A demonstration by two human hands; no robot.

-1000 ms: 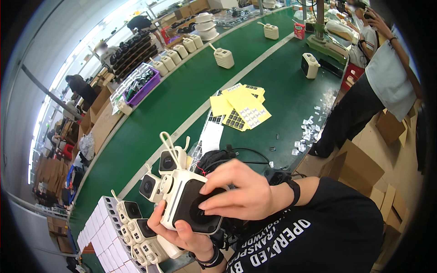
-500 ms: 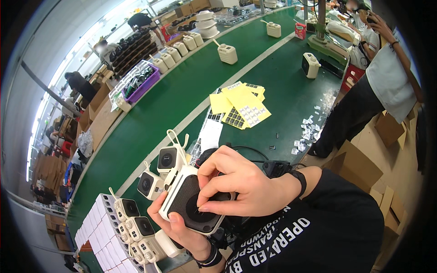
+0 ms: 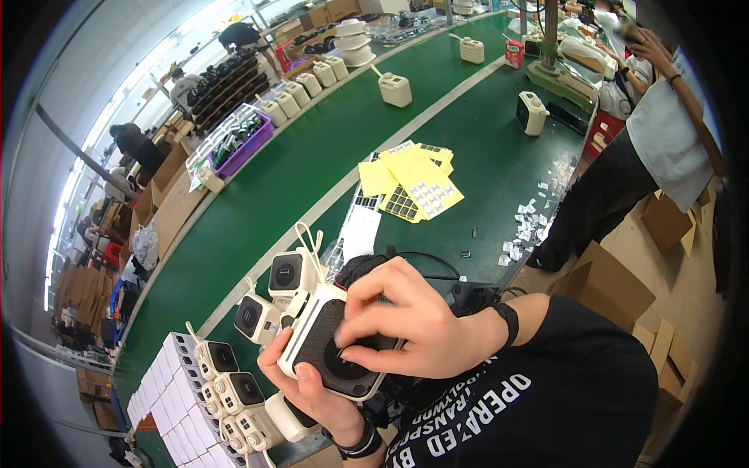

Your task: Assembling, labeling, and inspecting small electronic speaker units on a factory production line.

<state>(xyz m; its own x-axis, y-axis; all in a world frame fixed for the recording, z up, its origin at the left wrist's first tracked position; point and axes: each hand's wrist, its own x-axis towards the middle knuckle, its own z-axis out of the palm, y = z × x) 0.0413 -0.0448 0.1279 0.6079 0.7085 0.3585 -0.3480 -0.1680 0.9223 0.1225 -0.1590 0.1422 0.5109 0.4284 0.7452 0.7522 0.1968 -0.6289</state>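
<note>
A cream speaker (image 3: 318,343) with a dark mesh front is tilted up toward me above the near edge of the table. My left hand (image 3: 312,394) grips its lower left corner, thumb on the front edge. Over the round centre of the mesh, my right hand (image 3: 413,320) has thumb and index fingertip pinched close together, touching or almost touching it. Whatever sits between those fingertips is too small to make out. Two more cream speakers with strap loops, one speaker (image 3: 290,271) and another speaker (image 3: 253,316), stand just behind the held one.
Several speakers (image 3: 246,388) cluster at lower left beside white boxes (image 3: 175,398). Yellow sticker sheets (image 3: 413,179) lie on the green table (image 3: 312,187), with paper scraps (image 3: 524,226) near its right edge. Speakers (image 3: 395,90) stand on the far belt. A co-worker (image 3: 671,125) stands at right.
My right hand has shifted slightly, its fingertips staying at the centre of the mesh. The held speaker has moved a little right. On the far belt, cream speakers have drifted slightly right.
</note>
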